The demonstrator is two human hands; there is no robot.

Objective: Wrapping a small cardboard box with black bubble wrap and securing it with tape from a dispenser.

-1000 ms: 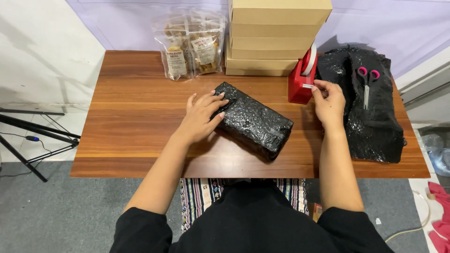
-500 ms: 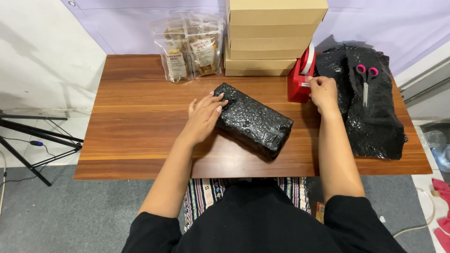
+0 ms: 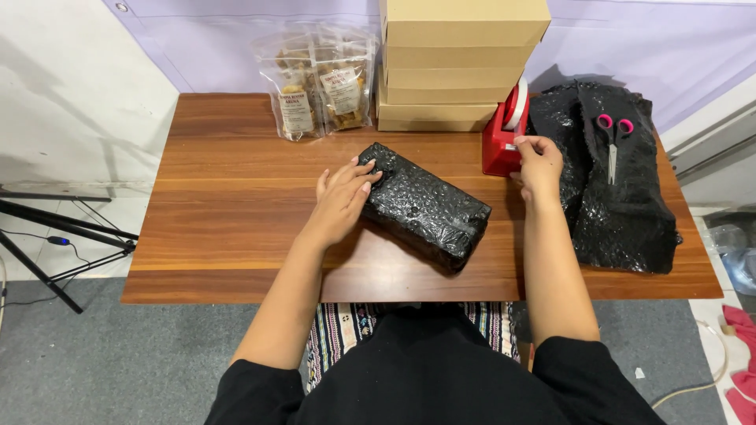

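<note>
Left hand (image 3: 340,201) steadies black-wrapped parcel (image 3: 425,206); right hand (image 3: 539,164) at red tape dispenser (image 3: 499,142).

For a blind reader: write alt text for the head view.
A person's left hand presses on a black bubble-wrapped parcel on a wooden table, while the right hand touches a red tape dispenser. Behind stand stacked cardboard boxes and snack bags; pink-handled scissors lie on black bubble wrap.

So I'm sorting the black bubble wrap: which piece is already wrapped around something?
The black parcel at the table's middle, under the left hand: a tight block. The other black wrap lies loose at the right, with scissors on it.
</note>
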